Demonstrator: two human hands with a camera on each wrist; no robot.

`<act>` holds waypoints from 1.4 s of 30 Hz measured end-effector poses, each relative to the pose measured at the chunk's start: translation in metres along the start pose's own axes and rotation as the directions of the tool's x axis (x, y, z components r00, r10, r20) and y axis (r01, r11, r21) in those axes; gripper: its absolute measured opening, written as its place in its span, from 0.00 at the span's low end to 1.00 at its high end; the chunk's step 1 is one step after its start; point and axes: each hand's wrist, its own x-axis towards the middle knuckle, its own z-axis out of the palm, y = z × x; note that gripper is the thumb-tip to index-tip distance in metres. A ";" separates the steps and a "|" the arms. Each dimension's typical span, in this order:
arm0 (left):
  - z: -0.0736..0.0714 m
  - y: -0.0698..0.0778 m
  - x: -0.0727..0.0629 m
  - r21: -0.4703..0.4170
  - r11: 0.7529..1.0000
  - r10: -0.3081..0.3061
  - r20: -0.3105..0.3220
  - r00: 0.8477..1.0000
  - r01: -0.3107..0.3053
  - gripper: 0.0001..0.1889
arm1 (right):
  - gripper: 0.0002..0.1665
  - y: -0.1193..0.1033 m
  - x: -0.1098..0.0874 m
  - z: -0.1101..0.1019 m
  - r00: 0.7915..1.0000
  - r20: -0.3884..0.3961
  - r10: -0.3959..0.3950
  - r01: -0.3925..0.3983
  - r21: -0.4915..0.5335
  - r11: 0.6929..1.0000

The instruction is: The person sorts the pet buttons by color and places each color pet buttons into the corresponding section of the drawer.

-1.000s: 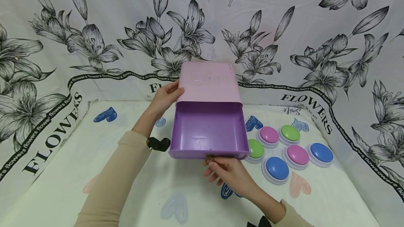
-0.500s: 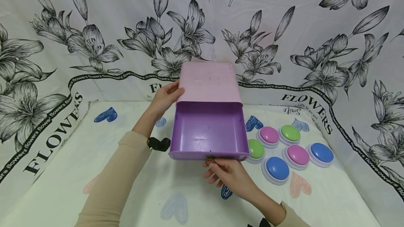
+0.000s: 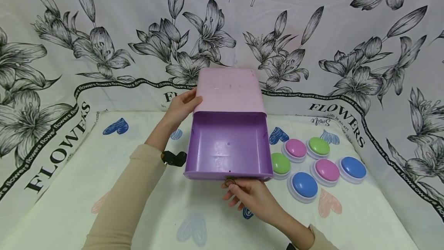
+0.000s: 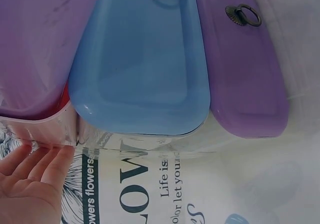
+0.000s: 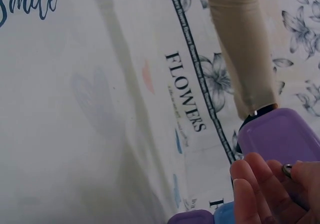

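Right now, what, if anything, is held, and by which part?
The right hand pinches the drawer by its ring. The left hand touches the pink case's left side.

Homelike setting, exact kind unclear: flower-print hanging (image 3: pixel 239 22), heart-print cloth (image 3: pixel 156 211).

The purple drawer (image 3: pixel 228 147) slid a little farther out of the pink drawer box (image 3: pixel 230 92), its front edge (image 3: pixel 208 175) reaching lower in the head view than a second ago. The right hand (image 3: pixel 256 200), pinching the dark metal ring pull (image 3: pixel 230 182), drew back along with it and covered more of the dark blue printed heart (image 3: pixel 248 213), while the black piece (image 3: pixel 291 247) at that wrist slipped almost wholly past the bottom of the view.
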 end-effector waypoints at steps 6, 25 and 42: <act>0.000 0.000 0.000 -0.001 1.000 -0.002 -0.004 1.000 0.002 0.33 | 0.18 0.002 -0.001 0.000 1.000 -0.006 0.003 -0.003 -0.001 1.000; 0.001 0.000 0.000 -0.008 1.000 0.013 -0.007 1.000 -0.013 0.33 | 0.19 0.010 -0.005 -0.001 0.998 0.005 -0.057 0.058 -0.029 0.998; 0.001 -0.001 0.000 -0.023 1.000 0.008 -0.010 1.000 -0.008 0.32 | 0.15 0.040 -0.030 -0.038 0.999 -0.027 -0.036 0.025 -0.319 0.947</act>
